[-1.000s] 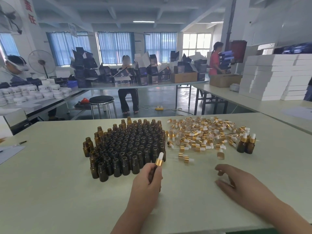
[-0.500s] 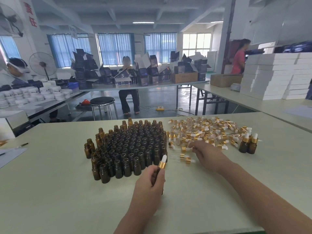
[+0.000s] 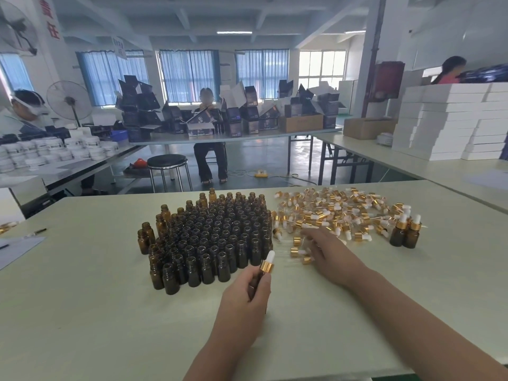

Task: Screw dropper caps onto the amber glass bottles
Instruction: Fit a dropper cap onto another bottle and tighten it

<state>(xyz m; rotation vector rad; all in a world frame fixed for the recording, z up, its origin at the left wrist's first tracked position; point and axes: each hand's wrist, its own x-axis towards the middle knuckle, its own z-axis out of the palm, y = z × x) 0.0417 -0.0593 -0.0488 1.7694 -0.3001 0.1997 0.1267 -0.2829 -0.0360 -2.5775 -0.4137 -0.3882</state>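
Note:
A dense cluster of open amber glass bottles (image 3: 211,235) stands on the pale table (image 3: 82,312). To its right lies a heap of gold-and-white dropper caps (image 3: 335,213). My left hand (image 3: 244,301) grips a capped amber bottle (image 3: 264,268), its white bulb and gold collar showing above my fingers. My right hand (image 3: 327,254) reaches into the near edge of the cap heap; its fingertips touch loose caps (image 3: 298,253), and the grip is hidden. Two capped bottles (image 3: 405,232) stand at the heap's right end.
A pen (image 3: 35,232) and paper (image 3: 13,250) lie at the table's left edge. Other tables hold white jars (image 3: 55,152), dark boxes (image 3: 247,114) and stacked white boxes (image 3: 450,122). People work at those tables. A stool (image 3: 167,163) stands beyond the far edge.
My right hand moved from the bare table near me forward-left into the cap heap. My left hand stayed in place with the capped bottle.

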